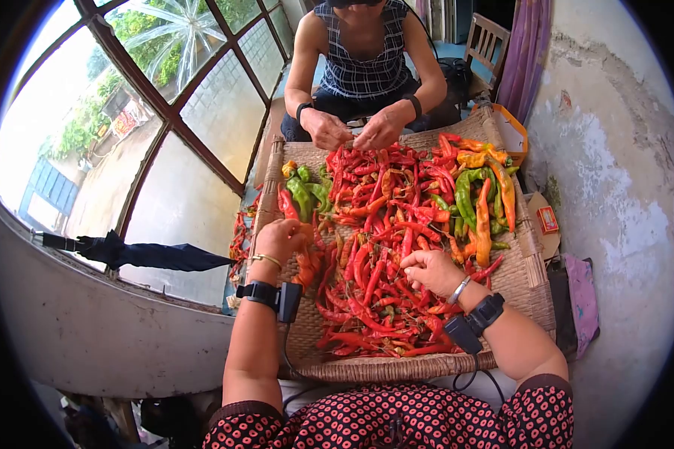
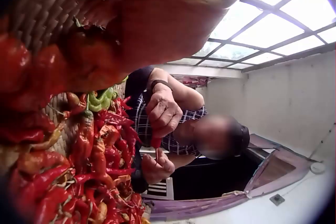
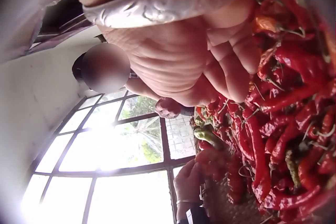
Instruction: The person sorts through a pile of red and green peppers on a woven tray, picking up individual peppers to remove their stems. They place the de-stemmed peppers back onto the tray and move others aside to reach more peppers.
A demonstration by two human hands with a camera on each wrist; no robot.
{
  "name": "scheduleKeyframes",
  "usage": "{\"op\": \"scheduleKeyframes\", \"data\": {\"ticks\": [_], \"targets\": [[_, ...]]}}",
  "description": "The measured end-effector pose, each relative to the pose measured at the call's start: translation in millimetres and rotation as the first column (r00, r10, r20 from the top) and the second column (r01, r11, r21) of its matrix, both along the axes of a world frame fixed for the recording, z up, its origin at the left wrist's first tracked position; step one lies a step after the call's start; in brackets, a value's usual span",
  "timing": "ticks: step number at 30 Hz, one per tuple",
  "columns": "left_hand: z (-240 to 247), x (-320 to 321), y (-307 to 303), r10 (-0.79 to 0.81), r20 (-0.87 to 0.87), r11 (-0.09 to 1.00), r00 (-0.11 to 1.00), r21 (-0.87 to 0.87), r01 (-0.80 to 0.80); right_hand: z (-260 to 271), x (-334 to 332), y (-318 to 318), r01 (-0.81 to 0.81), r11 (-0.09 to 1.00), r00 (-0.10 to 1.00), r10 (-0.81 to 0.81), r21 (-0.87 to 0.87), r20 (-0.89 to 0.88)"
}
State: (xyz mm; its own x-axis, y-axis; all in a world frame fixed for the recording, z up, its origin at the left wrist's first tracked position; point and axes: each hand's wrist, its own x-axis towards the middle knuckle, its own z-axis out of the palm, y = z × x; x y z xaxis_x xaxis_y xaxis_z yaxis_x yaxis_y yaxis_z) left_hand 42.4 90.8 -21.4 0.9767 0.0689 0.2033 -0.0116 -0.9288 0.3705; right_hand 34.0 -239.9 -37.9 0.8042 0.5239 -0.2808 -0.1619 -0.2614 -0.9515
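My left hand (image 1: 275, 241) is at the left side of a woven tray (image 1: 533, 280), fingers curled at a plump orange-red pepper (image 1: 305, 238). In the left wrist view the hand looms blurred across the top, over shadowed red peppers (image 2: 94, 50); its fingertips are hidden. My right hand (image 1: 436, 273) hovers over the heap of red chili peppers (image 1: 374, 269), fingers loosely bent. Its palm (image 3: 168, 58) shows nothing held in the right wrist view. Across the tray another person's hands (image 1: 352, 131) meet at the far edge, with a red pepper (image 2: 156, 142) between them.
Green peppers (image 1: 301, 196) lie at the tray's far left; larger green and orange peppers (image 1: 483, 206) fill its right side. A folded dark umbrella (image 1: 157, 254) rests on the window ledge. A wall stands at right, with a small red box (image 1: 547, 219) beside the tray.
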Motion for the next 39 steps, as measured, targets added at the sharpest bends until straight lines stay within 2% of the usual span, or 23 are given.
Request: {"op": "scheduleKeyframes", "data": {"ticks": [2,3,5,9,11,12,15,17,19,20,24,25,26,27,30,34,36,37,39], "targets": [[4,-4,-9,-0.067,-0.038,0.989,0.997,0.133,0.072,5,-2,0,-0.013,0.999,1.000,0.013,-0.036,-0.016],[5,-5,-12,-0.067,-0.036,0.989,0.997,0.132,0.072,7,-2,0,-0.013,0.999,1.000,0.013,-0.036,-0.014],[7,-7,-18,0.007,-0.012,0.975,1.000,0.224,-0.004,9,-2,0,-0.037,0.997,0.999,0.037,-0.071,0.001],[17,-9,-33,-0.018,0.030,0.979,0.999,0.203,0.011,3,-2,0,-0.038,0.997,0.999,0.039,-0.062,0.008],[23,-10,-47,0.041,-0.305,0.917,0.951,0.390,0.086,4,-2,1,-0.051,0.997,0.999,0.051,-0.066,0.002],[18,-15,-49,0.040,-0.365,0.874,0.930,0.463,0.145,4,-2,1,-0.050,0.997,0.999,0.050,-0.066,0.002],[7,-23,-57,0.099,-0.446,0.812,0.890,0.553,0.187,2,-2,1,-0.065,0.995,0.997,0.067,-0.072,0.034],[8,-25,-61,0.096,-0.458,0.804,0.884,0.559,0.202,4,-3,2,-0.081,0.995,0.995,0.084,-0.065,0.054],[3,-27,-62,0.143,-0.353,0.805,0.925,0.585,0.099,8,-4,1,-0.123,0.986,0.989,0.131,-0.109,0.069],[1,-29,-61,0.151,-0.371,0.806,0.916,0.583,0.103,11,-5,2,-0.130,0.984,0.987,0.141,-0.124,0.079],[-2,-22,-63,0.046,-0.364,0.866,0.930,0.478,0.144,11,-6,2,-0.143,0.977,0.978,0.164,-0.155,0.131],[-1,-21,-66,-0.050,-0.316,0.865,0.947,0.461,0.199,9,-6,2,-0.143,0.974,0.968,0.174,-0.173,0.179],[-1,-21,-70,-0.146,-0.264,0.857,0.953,0.447,0.255,12,-7,3,-0.148,0.973,0.973,0.176,-0.176,0.152],[-4,-20,-73,-0.146,-0.266,0.858,0.953,0.446,0.256,11,-6,3,-0.149,0.973,0.973,0.176,-0.177,0.150],[-19,-13,-82,-0.079,-0.288,0.839,0.954,0.497,0.220,9,-7,3,-0.168,0.963,0.964,0.205,-0.209,0.170],[-18,-12,-85,-0.013,-0.361,0.856,0.932,0.478,0.197,9,-8,3,-0.193,0.944,0.950,0.248,-0.266,0.189],[-20,-10,-81,-0.047,-0.455,0.816,0.889,0.496,0.297,9,-6,3,-0.210,0.930,0.937,0.280,-0.302,0.211],[-20,-10,-80,-0.048,-0.456,0.815,0.889,0.496,0.298,7,-6,3,-0.207,0.929,0.936,0.280,-0.306,0.215],[-17,-10,-81,-0.087,-0.560,0.820,0.824,0.429,0.379,6,-6,2,-0.206,0.928,0.935,0.280,-0.311,0.216]]}}
